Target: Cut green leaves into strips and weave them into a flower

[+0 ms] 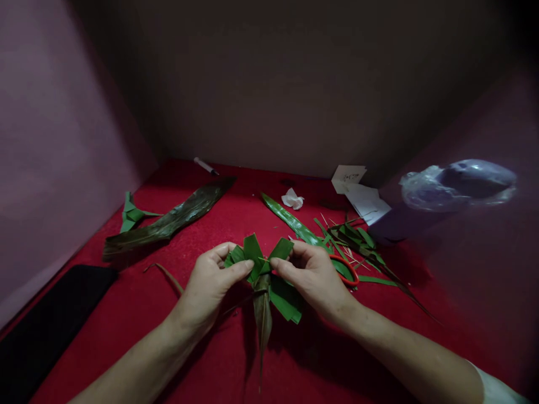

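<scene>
Between my two hands, above the red surface, is a folded leaf piece [252, 248] made of flat green strips fanned outward. My left hand [214, 272] pinches its left side, thumb on top. From the right, my right hand [309, 275] pinches the opposite strips, its thumb close to the left one. A thin pale stick [263, 259], like a toothpick, shows between the thumbs; which hand grips it I cannot tell. Below hangs a darker, pointed leaf [263, 314], tied near its top. The fingers behind the strips are partly hidden.
Orange-handled scissors [351, 275] lie right of my hands among leaf scraps [357, 238] and toothpicks. A long dark leaf [168, 221], a folded green leaf shape [131, 213] and a syringe [205, 166] lie left. Crumpled tissue [292, 199], white cards [364, 199] and a plastic-lined purple container [458, 188] stand beyond.
</scene>
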The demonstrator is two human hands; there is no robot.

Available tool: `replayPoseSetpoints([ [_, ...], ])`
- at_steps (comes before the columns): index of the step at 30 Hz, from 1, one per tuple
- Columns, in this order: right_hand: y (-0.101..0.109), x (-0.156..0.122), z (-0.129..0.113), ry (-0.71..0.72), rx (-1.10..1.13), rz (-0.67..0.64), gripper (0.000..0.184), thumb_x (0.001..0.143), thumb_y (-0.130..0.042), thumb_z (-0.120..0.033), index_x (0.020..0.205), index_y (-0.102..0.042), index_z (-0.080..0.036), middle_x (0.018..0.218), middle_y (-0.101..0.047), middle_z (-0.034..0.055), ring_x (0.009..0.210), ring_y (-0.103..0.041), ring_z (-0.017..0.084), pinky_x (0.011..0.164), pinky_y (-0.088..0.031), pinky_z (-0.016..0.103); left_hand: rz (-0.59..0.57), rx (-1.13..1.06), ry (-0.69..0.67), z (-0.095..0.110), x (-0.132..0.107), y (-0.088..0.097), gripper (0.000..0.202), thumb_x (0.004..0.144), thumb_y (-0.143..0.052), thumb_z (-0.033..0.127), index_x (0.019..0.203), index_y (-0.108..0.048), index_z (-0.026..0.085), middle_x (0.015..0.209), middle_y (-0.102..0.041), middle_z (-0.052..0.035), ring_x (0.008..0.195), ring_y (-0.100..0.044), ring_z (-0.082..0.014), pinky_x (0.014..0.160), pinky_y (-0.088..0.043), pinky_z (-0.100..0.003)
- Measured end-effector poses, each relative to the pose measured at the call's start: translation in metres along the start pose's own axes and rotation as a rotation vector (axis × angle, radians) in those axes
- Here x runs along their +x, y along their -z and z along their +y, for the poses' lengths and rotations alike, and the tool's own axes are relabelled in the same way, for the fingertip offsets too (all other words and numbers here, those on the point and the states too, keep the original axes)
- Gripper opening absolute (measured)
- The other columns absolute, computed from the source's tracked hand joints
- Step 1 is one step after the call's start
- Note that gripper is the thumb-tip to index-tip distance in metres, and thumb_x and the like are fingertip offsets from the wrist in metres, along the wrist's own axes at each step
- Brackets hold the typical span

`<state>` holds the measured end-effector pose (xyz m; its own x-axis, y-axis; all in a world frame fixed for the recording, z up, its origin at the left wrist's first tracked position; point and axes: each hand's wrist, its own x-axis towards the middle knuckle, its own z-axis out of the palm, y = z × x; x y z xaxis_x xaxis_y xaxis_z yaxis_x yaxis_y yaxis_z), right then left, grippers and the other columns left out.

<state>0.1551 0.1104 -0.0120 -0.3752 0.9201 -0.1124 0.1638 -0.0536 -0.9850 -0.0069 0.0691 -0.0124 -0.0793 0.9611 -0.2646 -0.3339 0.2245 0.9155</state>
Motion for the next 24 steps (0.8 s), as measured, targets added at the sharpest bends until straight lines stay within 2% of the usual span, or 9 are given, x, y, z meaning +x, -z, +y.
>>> replayPoseSetpoints([
  [6,0.0006,-0.0008,-0.0026,-0.005,0.023,-0.030,0.012,0.077,-0.059,-0.026,0.071,-0.058,-0.016,0.066,-0.055,-0.0003,0.058,-0.047,0.010,0.052,-0.039,0.022,-0.004,0.167,-0.060,0.0002,0.0012,0.0031,0.012,0.070,-0.069,0.023,0.076,-0.064,0.014,0.073,-0.067,-0.0027,0.069,-0.060,-0.0160,0.068,-0.047,-0.028],
  [12,0.0015,-0.0009,-0.0030,0.024,0.009,-0.015,0.012,0.077,-0.059,-0.025,0.068,-0.057,-0.017,0.063,-0.052,-0.0014,0.057,-0.045,0.010,0.051,-0.039,0.022,-0.029,0.169,-0.066,0.0006,0.0012,0.0035,0.011,0.071,-0.068,0.023,0.079,-0.065,0.015,0.071,-0.065,-0.0011,0.071,-0.059,-0.0163,0.069,-0.046,-0.028],
  [17,0.0004,-0.0014,-0.0035,0.011,-0.010,-0.009,0.011,0.075,-0.059,-0.025,0.069,-0.059,-0.016,0.063,-0.054,-0.0007,0.058,-0.048,0.011,0.052,-0.040,0.022,0.001,0.181,-0.071,0.0005,0.0019,0.0029,0.011,0.071,-0.068,0.024,0.079,-0.066,0.016,0.070,-0.065,-0.0013,0.072,-0.060,-0.0174,0.068,-0.047,-0.028],
  [21,0.0000,-0.0007,-0.0036,0.007,-0.023,0.011,0.011,0.075,-0.059,-0.025,0.068,-0.058,-0.016,0.062,-0.053,-0.0011,0.056,-0.046,0.010,0.050,-0.038,0.021,0.016,0.233,-0.091,0.0013,0.0007,0.0022,0.011,0.070,-0.068,0.024,0.077,-0.066,0.015,0.074,-0.067,-0.0026,0.068,-0.059,-0.0152,0.065,-0.046,-0.025],
  [24,0.0004,-0.0001,-0.0015,0.016,-0.027,0.016,0.010,0.075,-0.058,-0.023,0.068,-0.058,-0.016,0.062,-0.052,-0.0016,0.055,-0.044,0.009,0.049,-0.037,0.021,0.028,0.258,-0.099,0.0027,-0.0013,0.0010,0.009,0.070,-0.069,0.024,0.073,-0.065,0.016,0.070,-0.065,-0.0007,0.064,-0.056,-0.0129,0.062,-0.045,-0.023],
])
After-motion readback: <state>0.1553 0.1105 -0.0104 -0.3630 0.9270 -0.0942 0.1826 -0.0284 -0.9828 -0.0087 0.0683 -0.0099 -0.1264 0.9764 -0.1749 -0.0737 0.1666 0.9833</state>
